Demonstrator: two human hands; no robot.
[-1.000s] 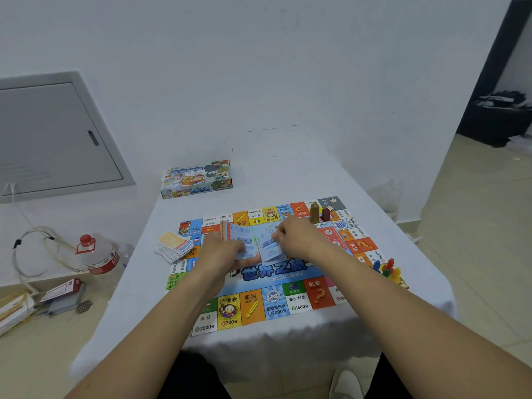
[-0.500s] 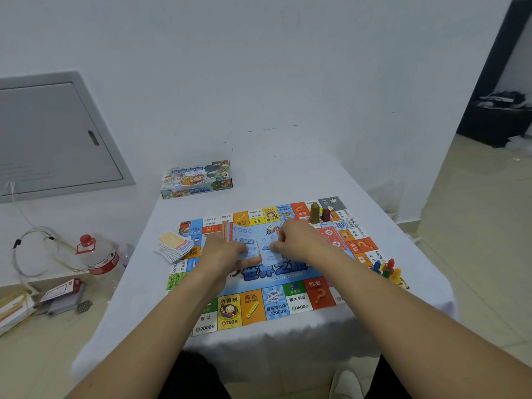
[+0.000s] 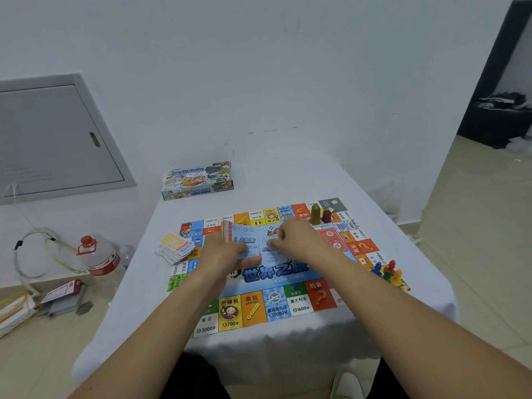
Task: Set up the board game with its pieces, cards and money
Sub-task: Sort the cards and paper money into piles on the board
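Observation:
The colourful game board lies flat on a white-covered table. Over its middle, my left hand grips a stack of paper money with a pale blue note on top. My right hand pinches a single pale blue note beside the stack. A white die shows between my hands. A fanned pile of cards lies off the board's left edge. Two tall pieces stand at the far right corner. Small coloured pawns cluster at the right edge.
The game box lies at the table's far left, near the white wall. On the floor to the left stand a plastic bottle with a red cap, cables and papers. Tiled floor opens to the right.
My right hand has shifted slightly left and away from me with the single blue note, closer to the stack. My left hand has barely moved.

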